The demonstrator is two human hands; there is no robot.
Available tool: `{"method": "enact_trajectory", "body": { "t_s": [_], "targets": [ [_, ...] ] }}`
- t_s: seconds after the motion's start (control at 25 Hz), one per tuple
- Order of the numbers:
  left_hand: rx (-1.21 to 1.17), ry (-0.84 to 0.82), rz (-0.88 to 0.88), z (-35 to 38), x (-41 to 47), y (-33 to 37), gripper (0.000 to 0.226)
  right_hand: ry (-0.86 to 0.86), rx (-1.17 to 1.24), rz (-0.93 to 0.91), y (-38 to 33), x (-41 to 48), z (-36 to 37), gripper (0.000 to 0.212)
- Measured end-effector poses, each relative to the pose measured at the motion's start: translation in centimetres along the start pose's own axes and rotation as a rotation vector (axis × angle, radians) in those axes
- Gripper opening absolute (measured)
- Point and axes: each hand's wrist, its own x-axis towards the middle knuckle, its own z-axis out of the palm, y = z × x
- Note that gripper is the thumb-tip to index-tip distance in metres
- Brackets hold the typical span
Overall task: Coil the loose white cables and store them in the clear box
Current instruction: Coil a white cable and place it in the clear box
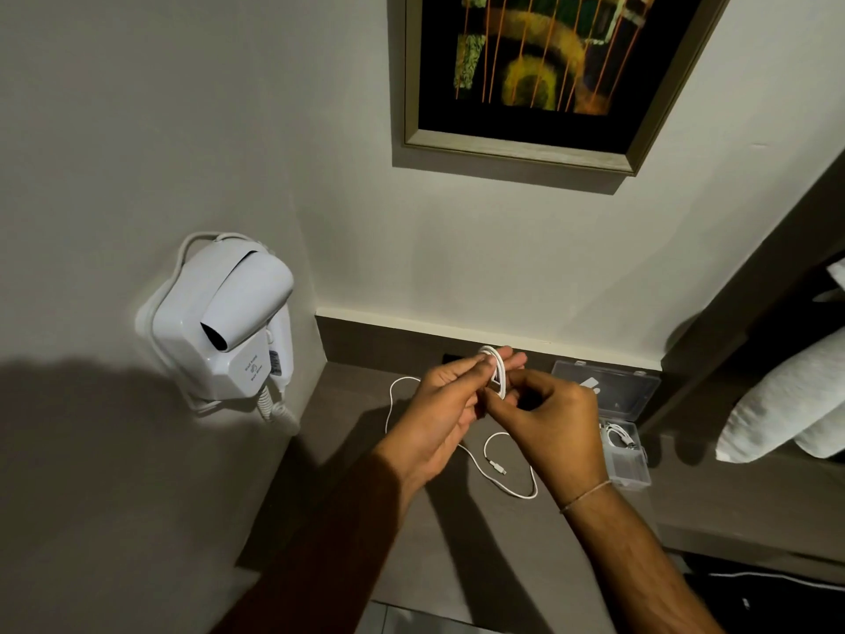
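Both of my hands hold one white cable (498, 372) above the brown shelf (457, 533). My left hand (439, 414) pinches a small coil of it near the fingertips. My right hand (548, 427) grips the same coil from the right. The rest of the cable trails down in loose loops on the shelf, its plug end (497, 467) lying between my wrists. The clear box (624, 455) stands open to the right, its lid (603, 388) leaning back against the wall. A coiled white cable (618, 436) lies inside it.
A white wall-mounted hair dryer (228, 318) with a curly cord hangs on the left wall. A framed picture (548, 75) hangs above the shelf. White pillows (786, 400) lie at the right beyond a dark wooden post (731, 290).
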Motion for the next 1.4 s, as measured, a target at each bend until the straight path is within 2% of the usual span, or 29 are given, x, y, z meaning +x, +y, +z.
{"method": "enact_trajectory", "body": {
  "t_s": [0.24, 0.4, 0.52, 0.6, 0.68, 0.8, 0.92, 1.04, 1.16, 1.28, 1.4],
  "targets": [
    [0.013, -0.076, -0.252, -1.6, 0.2, 0.8, 0.036, -0.118, 0.000, 0.113, 1.7, -0.6, -0.2, 0.017],
    [0.108, -0.096, -0.289, -3.1, 0.0, 1.0, 0.034, -0.128, -0.003, 0.239, 3.8, 0.6, -1.7, 0.016],
    [0.352, 0.048, -0.154, -3.6, 0.5, 0.6, 0.026, -0.195, 0.189, 0.414, 5.1, 1.0, -2.3, 0.014],
    [0.511, 0.134, -0.024, -4.1, 1.0, 0.1, 0.033, -0.242, 0.424, 0.586, 5.5, 0.9, -1.9, 0.014],
    [0.533, 0.030, -0.028, -4.7, 1.6, -0.4, 0.051, -0.322, 0.671, 0.789, 5.5, 0.6, -1.4, 0.011],
    [0.433, -0.119, -0.174, -5.8, 2.3, -1.5, 0.045, -0.387, 0.850, 0.976, 6.0, 0.2, -0.9, 0.014],
    [0.327, -0.151, -0.183, -7.1, 3.4, -3.0, 0.036, -0.381, 0.878, 1.029, 6.5, -0.4, -0.8, 0.014],
    [0.397, -0.089, -0.108, -7.2, 4.7, -4.8, 0.030, -0.360, 0.795, 1.044, 7.3, -1.6, -0.6, 0.022],
    [0.610, 0.017, 0.079, -6.0, 6.2, -7.2, 0.027, -0.300, 0.740, 1.043, 9.1, -2.7, -0.8, 0.035],
    [0.863, 0.042, 0.227, -4.4, 8.1, -9.3, 0.026, -0.249, 0.761, 1.078, 12.1, -3.3, -1.2, 0.037],
    [1.027, 0.037, 0.255, -2.8, 11.0, -11.4, 0.026, -0.232, 0.769, 1.102, 16.6, -2.3, -2.2, 0.040]
  ]
}}
